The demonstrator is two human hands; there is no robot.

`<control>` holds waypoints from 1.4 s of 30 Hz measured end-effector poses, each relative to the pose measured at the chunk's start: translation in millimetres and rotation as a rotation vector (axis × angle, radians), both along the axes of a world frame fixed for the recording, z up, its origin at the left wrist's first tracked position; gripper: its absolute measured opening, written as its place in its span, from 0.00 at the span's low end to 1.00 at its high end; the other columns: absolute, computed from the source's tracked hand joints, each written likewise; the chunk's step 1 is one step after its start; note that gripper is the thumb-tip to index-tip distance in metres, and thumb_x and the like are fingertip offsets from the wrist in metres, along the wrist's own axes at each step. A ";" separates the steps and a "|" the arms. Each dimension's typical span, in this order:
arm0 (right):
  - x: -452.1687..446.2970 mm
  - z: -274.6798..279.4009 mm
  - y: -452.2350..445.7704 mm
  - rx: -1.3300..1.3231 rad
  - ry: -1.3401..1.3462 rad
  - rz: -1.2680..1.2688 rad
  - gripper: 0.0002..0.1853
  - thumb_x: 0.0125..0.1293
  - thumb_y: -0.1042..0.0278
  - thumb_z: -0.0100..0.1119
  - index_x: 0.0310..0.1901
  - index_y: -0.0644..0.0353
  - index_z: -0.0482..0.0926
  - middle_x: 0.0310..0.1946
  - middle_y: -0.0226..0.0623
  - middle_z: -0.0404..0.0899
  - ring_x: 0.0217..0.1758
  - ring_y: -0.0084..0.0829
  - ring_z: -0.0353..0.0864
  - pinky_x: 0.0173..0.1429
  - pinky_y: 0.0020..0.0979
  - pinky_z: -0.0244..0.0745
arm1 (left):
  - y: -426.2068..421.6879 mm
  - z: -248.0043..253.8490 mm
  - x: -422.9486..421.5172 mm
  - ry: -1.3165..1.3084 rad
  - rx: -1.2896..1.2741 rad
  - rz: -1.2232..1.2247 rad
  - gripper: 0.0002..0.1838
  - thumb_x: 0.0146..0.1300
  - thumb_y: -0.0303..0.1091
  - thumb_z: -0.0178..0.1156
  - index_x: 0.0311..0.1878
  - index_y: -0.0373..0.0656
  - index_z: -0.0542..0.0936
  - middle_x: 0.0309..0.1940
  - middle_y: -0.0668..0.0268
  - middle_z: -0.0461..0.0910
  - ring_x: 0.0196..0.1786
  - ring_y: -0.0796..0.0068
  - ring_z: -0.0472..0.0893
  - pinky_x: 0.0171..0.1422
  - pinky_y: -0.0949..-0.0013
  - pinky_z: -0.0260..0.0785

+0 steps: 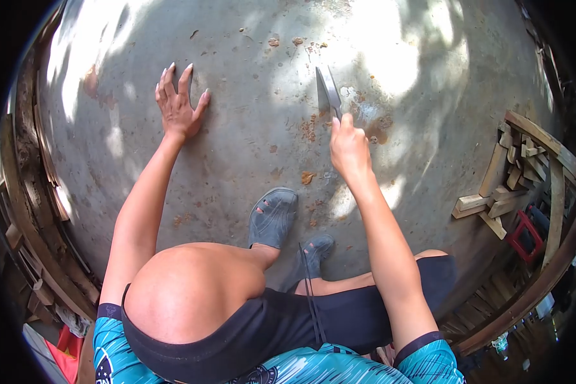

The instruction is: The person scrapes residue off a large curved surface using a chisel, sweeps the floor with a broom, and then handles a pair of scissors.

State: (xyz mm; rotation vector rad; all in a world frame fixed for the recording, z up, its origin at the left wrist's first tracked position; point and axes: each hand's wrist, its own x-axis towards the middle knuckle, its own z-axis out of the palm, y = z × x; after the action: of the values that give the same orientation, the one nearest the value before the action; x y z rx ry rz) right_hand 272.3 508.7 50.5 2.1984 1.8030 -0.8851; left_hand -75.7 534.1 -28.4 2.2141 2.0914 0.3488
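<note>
My right hand [351,148] is wrapped around the handle of a metal-bladed hand tool [332,91]. Its blade points away from me, low over or against the grey concrete floor [249,121], with a dark shadow at its left side. Whether it is a knife or a scraper is unclear. To the left, my left hand [180,109] holds nothing. Its fingers are spread, palm down, at the floor. Brown stains and crumbs [310,128] and a whitish patch [367,110] lie around the blade.
A pile of wood offcuts [515,168] and a red plastic item [525,237] are on the right. Wooden planks [35,160] line the left edge. My shoes [274,217] rest on the floor, and a dry leaf [307,177] lies in front of them.
</note>
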 end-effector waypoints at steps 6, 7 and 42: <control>-21.9 5.4 26.7 -0.049 0.007 0.013 0.19 0.77 0.55 0.40 0.46 0.67 0.68 0.34 0.63 0.81 0.43 0.63 0.82 0.47 0.55 0.79 | -0.5 0.4 -0.6 -0.007 -0.003 -0.006 0.38 0.61 0.55 0.57 0.73 0.59 0.59 0.73 0.56 0.52 0.77 0.54 0.49 0.78 0.46 0.38; -18.6 5.6 27.8 -0.056 0.000 0.026 0.20 0.77 0.54 0.40 0.47 0.68 0.68 0.35 0.63 0.81 0.44 0.63 0.82 0.48 0.55 0.79 | 0.0 0.6 0.5 -0.009 -0.001 -0.003 0.37 0.61 0.55 0.57 0.73 0.59 0.60 0.73 0.56 0.52 0.77 0.54 0.49 0.78 0.46 0.38; -35.7 -2.4 6.3 -0.044 -0.034 0.042 0.19 0.77 0.55 0.40 0.43 0.69 0.69 0.33 0.64 0.81 0.43 0.62 0.82 0.48 0.53 0.80 | -2.8 -0.2 -1.9 -0.015 0.012 0.018 0.37 0.64 0.57 0.56 0.73 0.58 0.60 0.73 0.56 0.52 0.77 0.54 0.50 0.79 0.48 0.39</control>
State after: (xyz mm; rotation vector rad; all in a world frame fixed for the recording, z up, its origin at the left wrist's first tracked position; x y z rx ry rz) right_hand 236.6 515.0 48.1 2.1283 1.7901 -0.8644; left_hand -77.6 531.4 -28.5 2.1938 2.1083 0.3793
